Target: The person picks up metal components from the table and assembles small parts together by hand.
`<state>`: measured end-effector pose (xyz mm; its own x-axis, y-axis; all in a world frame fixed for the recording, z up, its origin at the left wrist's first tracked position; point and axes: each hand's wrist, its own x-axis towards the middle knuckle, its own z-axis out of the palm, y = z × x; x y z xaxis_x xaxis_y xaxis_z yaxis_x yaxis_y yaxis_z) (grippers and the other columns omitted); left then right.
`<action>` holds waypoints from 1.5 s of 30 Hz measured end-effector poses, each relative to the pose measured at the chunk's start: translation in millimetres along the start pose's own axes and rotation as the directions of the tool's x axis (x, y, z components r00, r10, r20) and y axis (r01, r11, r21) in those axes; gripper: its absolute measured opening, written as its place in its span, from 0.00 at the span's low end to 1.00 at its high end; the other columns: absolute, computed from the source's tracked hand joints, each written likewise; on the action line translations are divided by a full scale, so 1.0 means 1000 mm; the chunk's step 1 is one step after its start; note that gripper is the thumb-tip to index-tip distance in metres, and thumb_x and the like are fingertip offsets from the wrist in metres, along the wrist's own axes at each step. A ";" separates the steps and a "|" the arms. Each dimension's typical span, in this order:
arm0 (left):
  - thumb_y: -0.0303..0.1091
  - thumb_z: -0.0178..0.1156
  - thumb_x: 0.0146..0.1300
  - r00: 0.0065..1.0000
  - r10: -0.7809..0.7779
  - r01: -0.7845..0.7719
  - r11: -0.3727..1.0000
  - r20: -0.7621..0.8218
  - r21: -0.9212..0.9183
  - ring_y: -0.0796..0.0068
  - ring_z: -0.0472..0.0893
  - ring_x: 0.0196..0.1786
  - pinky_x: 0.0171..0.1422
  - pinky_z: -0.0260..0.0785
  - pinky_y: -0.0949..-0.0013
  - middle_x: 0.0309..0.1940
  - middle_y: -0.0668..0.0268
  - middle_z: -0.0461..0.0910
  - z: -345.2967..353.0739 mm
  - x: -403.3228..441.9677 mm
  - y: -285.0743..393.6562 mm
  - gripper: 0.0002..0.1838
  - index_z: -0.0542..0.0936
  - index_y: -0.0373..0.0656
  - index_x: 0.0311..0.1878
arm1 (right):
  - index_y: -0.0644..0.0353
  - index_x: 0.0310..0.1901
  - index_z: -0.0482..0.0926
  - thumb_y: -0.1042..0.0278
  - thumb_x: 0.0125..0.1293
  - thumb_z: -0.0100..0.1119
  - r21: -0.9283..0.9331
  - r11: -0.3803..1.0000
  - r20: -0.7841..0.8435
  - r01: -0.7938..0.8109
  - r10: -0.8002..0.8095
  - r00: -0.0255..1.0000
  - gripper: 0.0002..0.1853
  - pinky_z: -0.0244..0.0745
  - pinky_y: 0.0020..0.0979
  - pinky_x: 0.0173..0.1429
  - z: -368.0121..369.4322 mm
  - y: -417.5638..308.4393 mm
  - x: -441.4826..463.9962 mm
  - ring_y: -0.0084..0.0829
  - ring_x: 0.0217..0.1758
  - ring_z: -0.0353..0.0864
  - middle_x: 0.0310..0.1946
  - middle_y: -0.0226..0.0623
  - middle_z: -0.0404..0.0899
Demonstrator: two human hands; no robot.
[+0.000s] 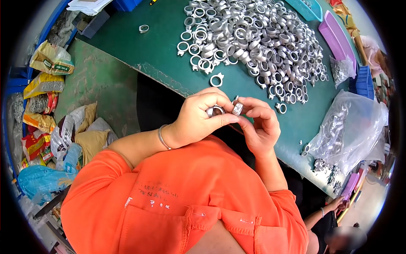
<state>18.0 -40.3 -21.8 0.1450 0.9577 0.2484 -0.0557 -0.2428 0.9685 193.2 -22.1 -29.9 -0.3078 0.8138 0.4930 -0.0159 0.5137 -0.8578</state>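
Observation:
My left hand, with a bangle at the wrist, is closed around a silvery metal ring. Its thumb reaches across to a second metal ring, seen edge-on. That second piece is pinched between the thumb and fingers of my right hand. Both hands meet in front of the orange shirt, close to the table's near edge. One loose metal ring with a small lug lies on the green table just beyond my fingers. Behind it spreads a large heap of similar rings.
A lone ring lies at far left. Right of the heap are a teal basket, a purple basket and a clear plastic bag of metal parts. Another person's hand shows at lower right. Sacks line the left side.

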 end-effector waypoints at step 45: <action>0.24 0.63 0.56 0.944 -0.320 0.320 0.947 0.077 0.017 0.87 0.74 0.23 0.25 0.67 0.82 0.26 0.71 0.76 -0.005 0.011 -0.005 0.07 0.78 0.36 0.39 | 0.75 0.54 0.66 0.75 0.62 0.54 0.372 0.904 -0.452 -0.211 0.375 0.809 0.20 0.77 0.31 0.49 -0.142 0.021 0.251 0.37 0.47 0.78 0.45 0.48 0.75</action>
<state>15.1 -27.9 -23.6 0.2310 0.9701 -0.0741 0.0100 0.0737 0.9972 250.4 231.7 96.1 0.1752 0.9741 0.1427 -0.3034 0.1913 -0.9334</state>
